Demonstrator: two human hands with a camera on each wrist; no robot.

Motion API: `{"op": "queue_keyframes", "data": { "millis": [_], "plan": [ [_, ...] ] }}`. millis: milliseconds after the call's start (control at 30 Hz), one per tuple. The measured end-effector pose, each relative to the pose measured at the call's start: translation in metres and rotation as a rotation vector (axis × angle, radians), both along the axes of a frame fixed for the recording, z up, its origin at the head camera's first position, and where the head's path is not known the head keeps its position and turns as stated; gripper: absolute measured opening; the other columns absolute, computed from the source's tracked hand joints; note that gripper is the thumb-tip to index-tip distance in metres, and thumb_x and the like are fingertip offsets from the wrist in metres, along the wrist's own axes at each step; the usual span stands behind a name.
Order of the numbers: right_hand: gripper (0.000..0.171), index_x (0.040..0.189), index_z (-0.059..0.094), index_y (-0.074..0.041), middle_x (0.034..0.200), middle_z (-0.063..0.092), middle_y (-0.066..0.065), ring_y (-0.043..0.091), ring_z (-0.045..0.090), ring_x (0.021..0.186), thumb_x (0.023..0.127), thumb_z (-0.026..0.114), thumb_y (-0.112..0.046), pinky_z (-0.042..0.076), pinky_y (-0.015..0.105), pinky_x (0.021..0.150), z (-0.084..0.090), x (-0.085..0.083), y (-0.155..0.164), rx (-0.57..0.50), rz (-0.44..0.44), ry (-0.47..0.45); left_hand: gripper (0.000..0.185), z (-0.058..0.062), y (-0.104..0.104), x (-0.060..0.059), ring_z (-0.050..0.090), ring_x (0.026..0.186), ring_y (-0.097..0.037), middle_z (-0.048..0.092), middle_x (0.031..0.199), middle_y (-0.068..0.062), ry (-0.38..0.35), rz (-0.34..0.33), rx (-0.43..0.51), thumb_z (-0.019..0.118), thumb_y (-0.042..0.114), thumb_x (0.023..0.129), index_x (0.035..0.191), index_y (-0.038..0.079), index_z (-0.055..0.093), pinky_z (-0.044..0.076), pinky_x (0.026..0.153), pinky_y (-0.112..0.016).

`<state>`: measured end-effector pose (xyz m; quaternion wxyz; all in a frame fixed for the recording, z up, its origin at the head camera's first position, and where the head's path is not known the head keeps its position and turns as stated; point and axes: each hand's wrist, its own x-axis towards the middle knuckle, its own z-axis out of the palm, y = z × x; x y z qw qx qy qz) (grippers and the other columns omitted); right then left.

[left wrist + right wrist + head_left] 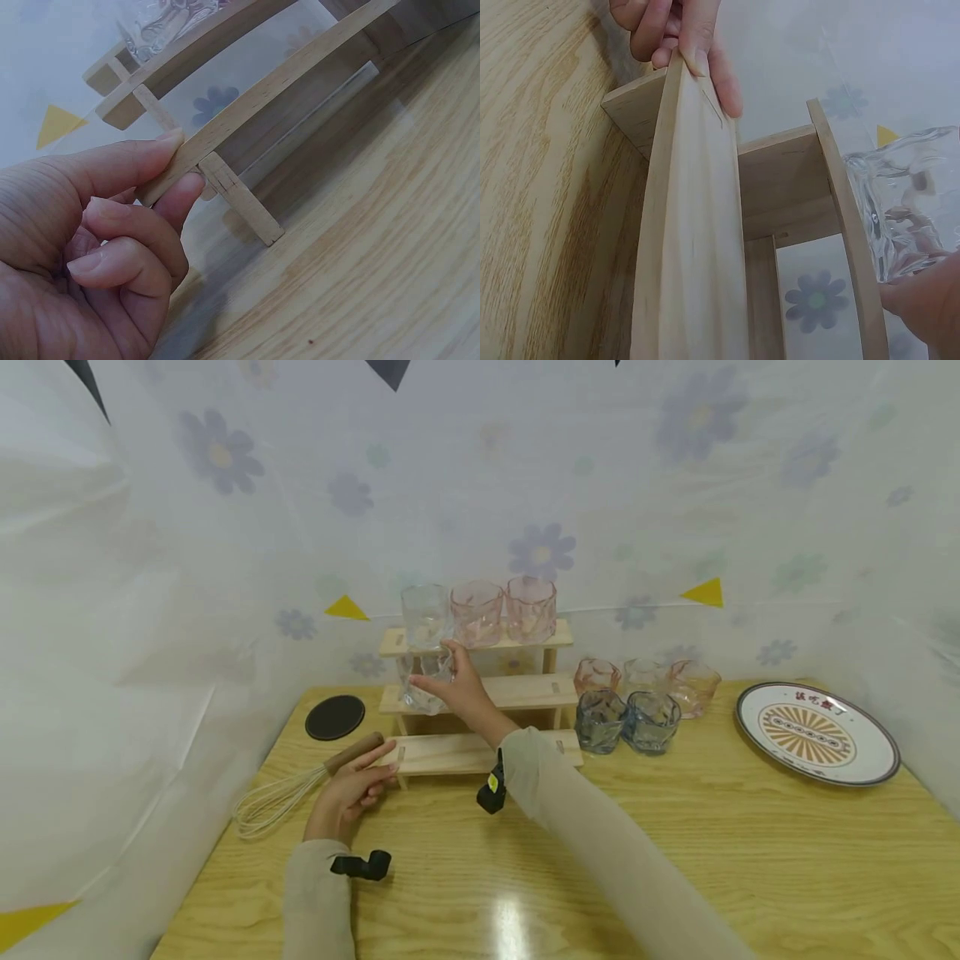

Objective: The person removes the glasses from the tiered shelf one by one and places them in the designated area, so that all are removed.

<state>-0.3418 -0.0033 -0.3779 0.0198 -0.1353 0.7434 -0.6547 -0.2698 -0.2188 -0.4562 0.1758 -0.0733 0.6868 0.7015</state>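
A three-tier wooden shelf (450, 755) stands on the table. My left hand (351, 789) pinches the left end of its lowest board (247, 105), thumb on top and index finger beneath. On the middle tier's left end, my right hand (459, 687) grips a clear glass (415, 692), also seen in the right wrist view as a rippled clear glass (900, 202) beside the board. Along the top tier stand another clear glass (425, 614) and two pink glasses, one in the middle (477, 614) and one at the right (532, 610).
Right of the shelf, two blue-grey glasses (600, 723) stand before several pink and clear glasses (693, 689). A patterned plate (757, 752) lies farther right. At the left are a whisk (281, 802) and a black round coaster (335, 717). A flowered sheet (465, 460) hangs behind.
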Motion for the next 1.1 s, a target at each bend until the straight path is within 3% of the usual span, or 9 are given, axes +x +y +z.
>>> {"op": "queue_keyframes", "data": {
  "millis": [200, 467, 733, 800, 867, 967, 1100],
  "plan": [
    [0.089, 0.147, 0.028, -0.025, 0.152, 0.025, 0.004, 0.029, 0.024, 0.139, 0.076, 0.076, -0.046, 0.031, 0.049, 0.106, -0.004, 0.002, 0.005, 0.015, -0.022, 0.026, 0.060, -0.001, 0.001, 0.000, 0.032, 0.044, -0.002, 0.066, 0.073, 0.000, -0.005, -0.012, -0.001, 0.063, 0.010, 0.092, 0.146, 0.019, 0.039, 0.029, 0.040, -0.017],
    [0.088, 0.147, 0.032, -0.021, 0.140, 0.043, 0.004, 0.033, 0.039, 0.131, 0.076, 0.076, -0.048, 0.040, 0.048, 0.099, -0.005, 0.007, 0.013, 0.082, -0.057, 0.107, 0.061, -0.001, 0.002, -0.001, 0.032, 0.044, -0.002, 0.067, 0.073, 0.000, 0.005, -0.020, 0.015, 0.062, 0.009, 0.092, 0.147, 0.018, 0.037, 0.028, 0.040, -0.017],
    [0.086, 0.145, 0.036, -0.025, 0.141, 0.044, 0.007, 0.029, 0.044, 0.126, 0.074, 0.078, -0.049, 0.044, 0.048, 0.094, -0.004, 0.018, 0.027, 0.123, -0.077, 0.107, 0.061, -0.002, -0.001, 0.000, 0.032, 0.044, -0.002, 0.066, 0.074, 0.002, 0.016, -0.031, 0.008, 0.061, 0.011, 0.093, 0.148, 0.018, 0.035, 0.028, 0.040, -0.017],
    [0.086, 0.145, 0.037, -0.027, 0.135, 0.048, 0.004, 0.024, 0.049, 0.117, 0.072, 0.079, -0.050, 0.047, 0.044, 0.088, -0.004, 0.020, 0.032, 0.129, -0.080, 0.106, 0.061, -0.002, -0.001, 0.001, 0.032, 0.044, -0.002, 0.066, 0.074, 0.002, 0.014, -0.030, 0.015, 0.061, 0.011, 0.093, 0.148, 0.018, 0.035, 0.028, 0.040, -0.017],
    [0.087, 0.144, 0.038, -0.027, 0.118, 0.053, 0.003, 0.019, 0.052, 0.094, 0.072, 0.079, -0.050, 0.047, 0.037, 0.073, -0.002, 0.022, 0.037, 0.123, -0.078, 0.108, 0.061, -0.002, -0.002, 0.001, 0.032, 0.044, -0.002, 0.066, 0.074, 0.002, 0.015, -0.026, 0.022, 0.061, 0.010, 0.093, 0.148, 0.017, 0.035, 0.028, 0.040, -0.017],
    [0.085, 0.143, 0.040, -0.026, 0.098, 0.050, 0.001, 0.016, 0.037, 0.065, 0.072, 0.079, -0.049, 0.035, 0.032, 0.055, -0.002, 0.025, 0.047, 0.094, -0.076, 0.127, 0.062, -0.002, -0.002, 0.001, 0.032, 0.044, -0.002, 0.066, 0.074, 0.002, 0.022, -0.034, 0.022, 0.061, 0.010, 0.093, 0.148, 0.017, 0.034, 0.028, 0.040, -0.016],
    [0.080, 0.140, 0.044, -0.030, 0.081, 0.049, -0.003, 0.014, 0.027, 0.054, 0.071, 0.079, -0.050, 0.030, 0.028, 0.049, -0.003, 0.029, 0.061, 0.076, -0.088, 0.139, 0.061, -0.002, -0.002, 0.000, 0.032, 0.044, -0.002, 0.066, 0.074, 0.002, 0.028, -0.050, 0.024, 0.060, 0.010, 0.094, 0.149, 0.017, 0.034, 0.028, 0.040, -0.017]
  ]
}}
